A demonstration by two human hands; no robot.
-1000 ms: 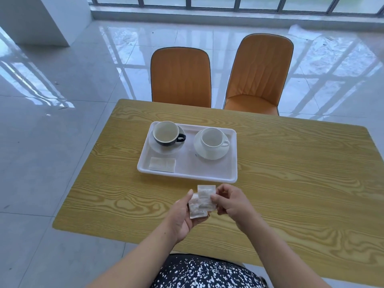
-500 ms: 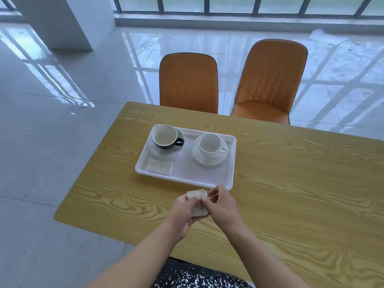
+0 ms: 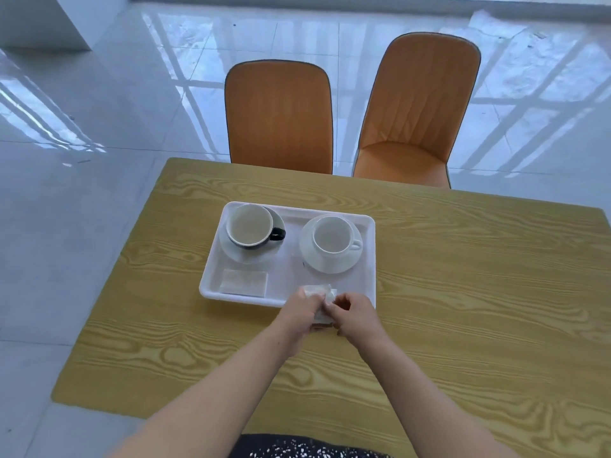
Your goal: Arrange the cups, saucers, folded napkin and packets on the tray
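Observation:
A white tray [image 3: 368, 259] lies on the wooden table. At its back left a dark cup [image 3: 249, 230] stands on a white saucer [image 3: 276, 252]; at the back right a white cup [image 3: 332, 235] stands on its own saucer [image 3: 344, 264]. A folded napkin [image 3: 244, 282] lies flat in the tray's front left corner. My left hand [image 3: 299, 314] and my right hand [image 3: 355, 312] meet over the tray's front edge, both pinching small white packets [image 3: 319, 292] held between them. The lower part of the packets is hidden by my fingers.
The yellow wood-grain table [image 3: 463, 292] stretches to the right and toward me. Two orange chairs [image 3: 279, 117] [image 3: 416, 110] stand at its far side. Glossy white floor tiles surround the table, whose left edge is close to the tray.
Both hands have carried the packets forward from the bare table to the tray's front edge. The head camera has tilted and moved closer.

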